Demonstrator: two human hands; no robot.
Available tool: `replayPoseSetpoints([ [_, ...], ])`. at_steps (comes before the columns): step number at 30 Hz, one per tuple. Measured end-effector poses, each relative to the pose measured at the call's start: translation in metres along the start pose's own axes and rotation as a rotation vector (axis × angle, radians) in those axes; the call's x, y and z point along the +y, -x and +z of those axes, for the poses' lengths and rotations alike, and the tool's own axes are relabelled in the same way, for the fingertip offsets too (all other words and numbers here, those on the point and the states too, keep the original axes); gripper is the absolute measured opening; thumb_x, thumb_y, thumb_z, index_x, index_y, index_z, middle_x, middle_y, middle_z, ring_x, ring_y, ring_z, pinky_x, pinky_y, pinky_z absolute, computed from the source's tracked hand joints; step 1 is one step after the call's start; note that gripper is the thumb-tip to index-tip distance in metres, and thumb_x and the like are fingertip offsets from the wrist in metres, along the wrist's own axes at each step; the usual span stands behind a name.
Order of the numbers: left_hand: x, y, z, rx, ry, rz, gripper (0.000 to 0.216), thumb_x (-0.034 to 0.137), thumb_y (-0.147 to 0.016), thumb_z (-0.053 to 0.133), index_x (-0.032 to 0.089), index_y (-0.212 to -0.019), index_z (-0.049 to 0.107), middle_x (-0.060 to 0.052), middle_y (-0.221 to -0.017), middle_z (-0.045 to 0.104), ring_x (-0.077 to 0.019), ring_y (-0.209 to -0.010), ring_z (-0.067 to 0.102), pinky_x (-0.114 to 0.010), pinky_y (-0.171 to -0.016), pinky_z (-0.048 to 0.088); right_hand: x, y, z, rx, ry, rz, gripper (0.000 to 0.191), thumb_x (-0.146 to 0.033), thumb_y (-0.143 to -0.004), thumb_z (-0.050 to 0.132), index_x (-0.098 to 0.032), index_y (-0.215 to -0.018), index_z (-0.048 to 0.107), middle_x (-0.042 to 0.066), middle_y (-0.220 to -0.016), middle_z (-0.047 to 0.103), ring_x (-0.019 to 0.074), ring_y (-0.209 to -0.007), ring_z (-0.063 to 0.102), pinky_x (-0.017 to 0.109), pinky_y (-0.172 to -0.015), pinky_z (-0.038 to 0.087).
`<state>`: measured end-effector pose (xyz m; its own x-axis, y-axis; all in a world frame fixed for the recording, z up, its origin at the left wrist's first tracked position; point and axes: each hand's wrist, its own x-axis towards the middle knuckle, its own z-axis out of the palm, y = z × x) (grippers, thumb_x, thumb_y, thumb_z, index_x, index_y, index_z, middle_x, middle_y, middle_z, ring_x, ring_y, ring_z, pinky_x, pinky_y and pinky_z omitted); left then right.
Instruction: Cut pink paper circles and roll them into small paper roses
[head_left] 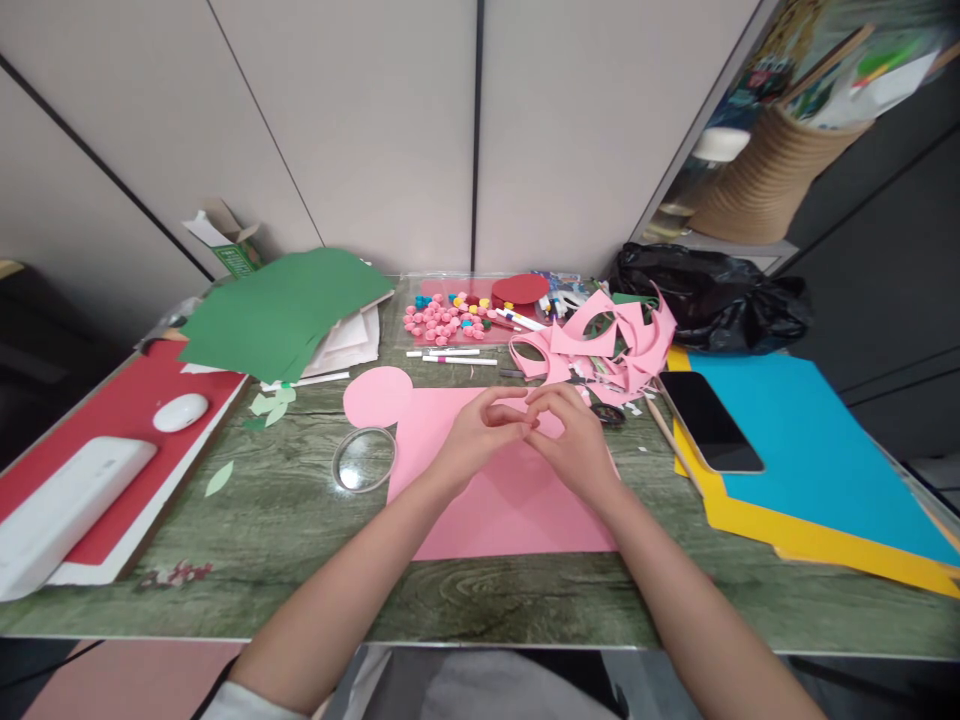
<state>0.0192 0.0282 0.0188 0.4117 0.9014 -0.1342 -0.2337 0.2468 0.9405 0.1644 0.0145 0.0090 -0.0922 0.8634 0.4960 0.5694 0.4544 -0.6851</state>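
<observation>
Pink sheet (pixel 510 515) lay under my left hand (pixel 474 437) and right hand (pixel 581 445), neither clearly nearer.
Sheet's long axis looked left-right. Fingertips (pixel 516 432) met over it; couldn't tell whether they pinched anything. Past the sheet, clear plastic tray (pixel 403 292) held small pink, yellow and blue pieces (pixel 439 325); woven basket (pixel 765 190), up right, held assorted items (pixel 866 95).

Soft, even light; faint shadow on pink paper (pixel 510 510) toward six o'clock; glare spot at eight; ribbed basket (pixel 772 180) stretched, blurry at two.
</observation>
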Motion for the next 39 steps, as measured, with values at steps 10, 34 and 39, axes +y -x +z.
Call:
replayPoseSetpoints([
  [10, 0.003, -0.001, -0.007, 0.024, -0.021, -0.001, 0.044, 0.014, -0.068, 0.067, 0.018, -0.11, 0.055, -0.004, -0.082, 0.069, -0.0152, -0.081, 0.063, -0.028, -0.077, 0.044, 0.008, -0.001, -0.005, -0.084, -0.025, -0.104, 0.018, -0.013, -0.078, 0.063, -0.025, -0.091, 0.067, 0.004, -0.095, 0.058, 0.0198, -0.095, 0.054, 0.036, -0.083, 0.045],
  [34, 0.003, 0.001, -0.003, -0.003, 0.014, 0.006, 0.041, 0.015, -0.066, 0.069, 0.018, -0.105, 0.059, -0.003, -0.077, 0.07, -0.0166, -0.076, 0.064, -0.03, -0.074, 0.045, 0.0, -0.002, -0.006, 0.021, 0.026, -0.067, 0.009, -0.015, -0.073, 0.067, -0.023, -0.072, 0.063, 0.004, -0.089, 0.057, 0.0215, -0.09, 0.056, 0.039, -0.081, 0.044],
  [39, 0.005, 0.001, -0.004, 0.038, -0.004, -0.028, 0.04, 0.016, -0.065, 0.069, 0.018, -0.104, 0.059, -0.003, -0.076, 0.07, -0.017, -0.074, 0.064, -0.03, -0.074, 0.044, 0.005, 0.0, -0.011, 0.009, 0.139, -0.206, 0.007, -0.02, -0.077, 0.065, -0.025, -0.082, 0.067, 0.005, -0.093, 0.058, 0.0221, -0.092, 0.054, 0.04, -0.08, 0.044],
])
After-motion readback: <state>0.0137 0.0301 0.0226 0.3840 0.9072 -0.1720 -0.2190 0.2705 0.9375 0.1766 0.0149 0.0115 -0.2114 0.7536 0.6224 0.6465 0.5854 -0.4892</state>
